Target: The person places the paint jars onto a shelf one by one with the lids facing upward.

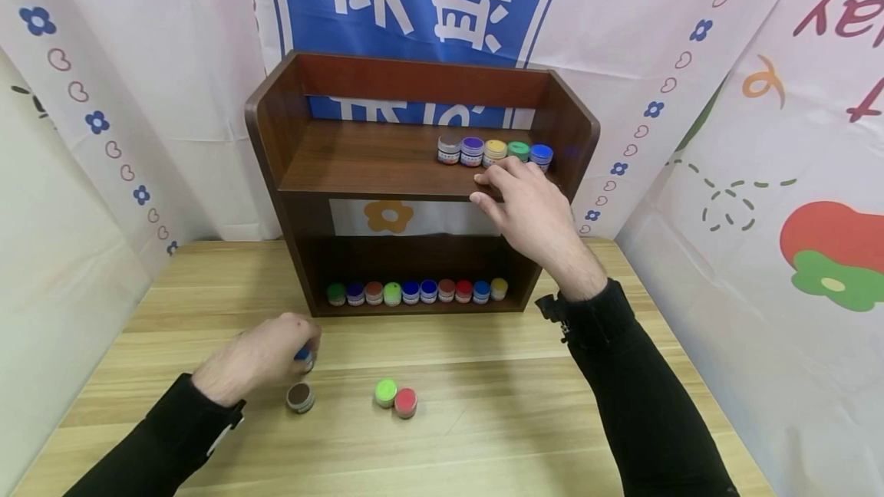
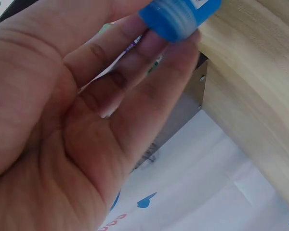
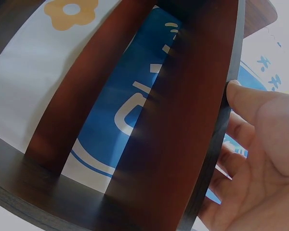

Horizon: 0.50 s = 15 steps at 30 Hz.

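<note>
My left hand (image 1: 257,351) is low over the table, left of the shelf unit. It pinches a small blue paint jar (image 2: 180,17) between thumb and fingertips; in the head view the hand partly hides this jar. Just below it on the table stands a dark brown-topped jar (image 1: 300,397). My right hand (image 1: 530,209) is at the front of the upper shelf (image 1: 373,159), its thumb touching the board's edge in the right wrist view. Its fingers are loosely bent with nothing between them, in front of a row of several jars, where a yellow-lidded jar (image 1: 495,150) and a green-lidded jar (image 1: 518,149) are partly covered.
On the lower shelf stands a row of several paint jars (image 1: 410,292). A light green-lidded jar (image 1: 386,393) and a red-lidded jar (image 1: 405,403) stand side by side on the wooden table (image 1: 497,428). Printed cloth (image 1: 173,60) hangs behind the brown shelf unit.
</note>
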{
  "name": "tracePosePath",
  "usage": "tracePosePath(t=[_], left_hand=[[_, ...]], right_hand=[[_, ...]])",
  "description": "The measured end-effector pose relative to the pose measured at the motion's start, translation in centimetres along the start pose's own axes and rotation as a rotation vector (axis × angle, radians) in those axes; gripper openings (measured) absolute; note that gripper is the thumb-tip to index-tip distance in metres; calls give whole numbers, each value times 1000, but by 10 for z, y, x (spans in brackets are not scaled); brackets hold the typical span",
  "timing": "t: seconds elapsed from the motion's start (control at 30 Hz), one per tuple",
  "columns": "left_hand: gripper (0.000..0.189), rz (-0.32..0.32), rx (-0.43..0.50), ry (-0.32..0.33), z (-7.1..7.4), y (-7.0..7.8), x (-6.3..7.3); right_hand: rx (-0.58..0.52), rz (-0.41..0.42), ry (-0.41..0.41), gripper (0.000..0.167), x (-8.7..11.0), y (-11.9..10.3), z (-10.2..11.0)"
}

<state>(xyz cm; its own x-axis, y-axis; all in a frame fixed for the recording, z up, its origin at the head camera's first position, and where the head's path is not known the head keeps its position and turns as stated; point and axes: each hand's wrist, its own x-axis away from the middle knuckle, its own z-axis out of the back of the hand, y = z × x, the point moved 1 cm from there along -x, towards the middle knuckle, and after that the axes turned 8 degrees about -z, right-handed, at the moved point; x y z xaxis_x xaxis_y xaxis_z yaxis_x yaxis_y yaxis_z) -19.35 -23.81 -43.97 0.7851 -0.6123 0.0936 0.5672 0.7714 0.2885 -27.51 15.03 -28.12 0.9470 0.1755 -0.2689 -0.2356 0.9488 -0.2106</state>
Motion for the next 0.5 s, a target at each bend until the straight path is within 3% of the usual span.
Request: tracePosePath(t=[0.2,0.37,0.5], left_hand=[[18,-47,-5,66,3,3,-2],[23,-112,-56,153,7,10,-5],[24,-132,-63,186,14,17,-7]], right_hand=[[0,4,5,47,0,0,0],[-1,5,7,47,0,0,0],[-1,4,8,47,0,1,-1]])
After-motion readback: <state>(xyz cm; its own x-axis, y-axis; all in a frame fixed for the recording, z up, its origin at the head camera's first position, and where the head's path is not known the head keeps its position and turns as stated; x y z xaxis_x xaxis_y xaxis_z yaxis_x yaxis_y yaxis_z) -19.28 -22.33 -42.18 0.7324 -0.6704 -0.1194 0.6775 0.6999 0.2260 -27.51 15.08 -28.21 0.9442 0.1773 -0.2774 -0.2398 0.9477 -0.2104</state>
